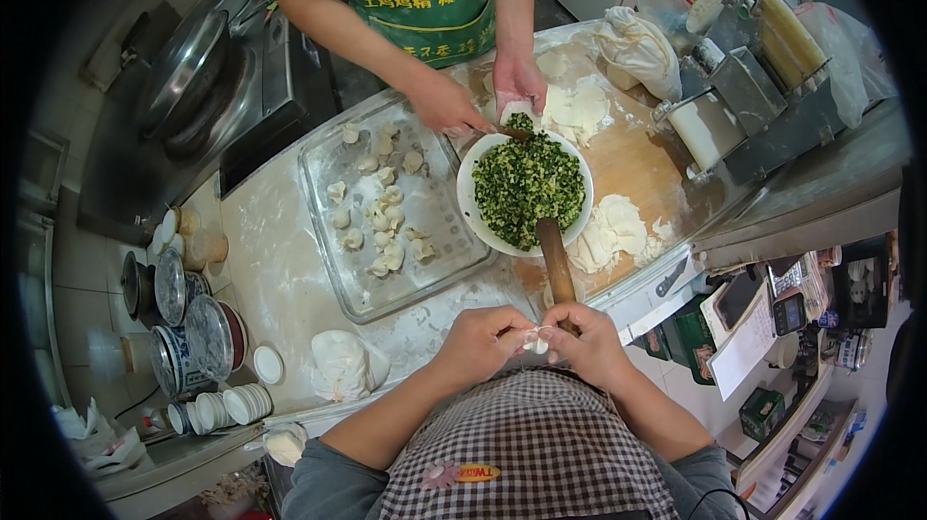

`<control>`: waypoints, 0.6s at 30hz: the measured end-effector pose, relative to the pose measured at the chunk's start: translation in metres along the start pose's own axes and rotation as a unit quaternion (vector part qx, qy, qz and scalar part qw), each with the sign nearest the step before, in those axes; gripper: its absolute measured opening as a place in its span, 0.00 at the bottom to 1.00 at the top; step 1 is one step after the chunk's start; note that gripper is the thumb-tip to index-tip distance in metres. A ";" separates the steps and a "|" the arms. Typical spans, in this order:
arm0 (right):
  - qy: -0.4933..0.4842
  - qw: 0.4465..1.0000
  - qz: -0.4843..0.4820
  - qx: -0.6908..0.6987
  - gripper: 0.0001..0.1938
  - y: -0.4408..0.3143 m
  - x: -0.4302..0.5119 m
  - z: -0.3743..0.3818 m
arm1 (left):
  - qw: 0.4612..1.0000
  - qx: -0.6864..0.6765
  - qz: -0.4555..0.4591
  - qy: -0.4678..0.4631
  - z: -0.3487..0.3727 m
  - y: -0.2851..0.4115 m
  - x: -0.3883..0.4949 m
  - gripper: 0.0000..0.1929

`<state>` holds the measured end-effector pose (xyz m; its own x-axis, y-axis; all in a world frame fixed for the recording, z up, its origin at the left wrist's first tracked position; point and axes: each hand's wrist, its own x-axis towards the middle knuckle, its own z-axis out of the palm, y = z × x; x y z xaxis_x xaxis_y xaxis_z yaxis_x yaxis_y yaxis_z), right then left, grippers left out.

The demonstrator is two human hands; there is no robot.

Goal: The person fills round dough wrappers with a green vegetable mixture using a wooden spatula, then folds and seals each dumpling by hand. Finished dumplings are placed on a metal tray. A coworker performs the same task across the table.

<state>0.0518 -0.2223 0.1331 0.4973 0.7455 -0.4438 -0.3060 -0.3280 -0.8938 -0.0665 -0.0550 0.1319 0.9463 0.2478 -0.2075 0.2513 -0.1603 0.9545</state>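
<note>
My left hand (489, 342) and my right hand (586, 346) meet in front of my checked apron. Between them, their fingertips pinch a small white dumpling (536, 345), partly covered by the fingers. Just beyond stands a white bowl (466, 205) of chopped green filling (525, 187). A thick wooden handle (554, 259) slants from the bowl's near rim to my right hand; whether that hand also grips it I cannot tell. Left of the bowl, a floured metal tray (340, 295) carries several shaped dumplings (391, 257).
Opposite, a co-worker's hand (445, 103) works a wooden stick in the filling; the other hand (518, 82) holds a wrapper. Dough wrappers (615, 230) lie on the wooden board (637, 158). A dough-rolling machine (753, 85) stands at right, a white cloth bag (347, 368) at left.
</note>
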 end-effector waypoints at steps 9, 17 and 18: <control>0.013 0.944 -0.207 -0.257 0.08 0.033 0.005 0.015 | 0.971 0.175 0.156 0.053 0.006 -0.041 -0.014 0.07; 0.312 0.839 -0.157 -0.418 0.07 0.047 0.086 -0.095 | 0.893 0.393 -0.075 0.204 -0.113 -0.067 -0.028 0.19; 0.333 0.807 -0.162 -0.459 0.08 0.051 0.095 -0.116 | 0.928 0.289 -0.090 0.218 -0.117 -0.067 -0.028 0.22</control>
<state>0.1772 -0.2352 0.0376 0.8501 0.5015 0.1609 0.5074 -0.6981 -0.5052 -0.1336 0.0609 0.0988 0.7378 0.6629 -0.1272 0.5841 -0.5325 0.6126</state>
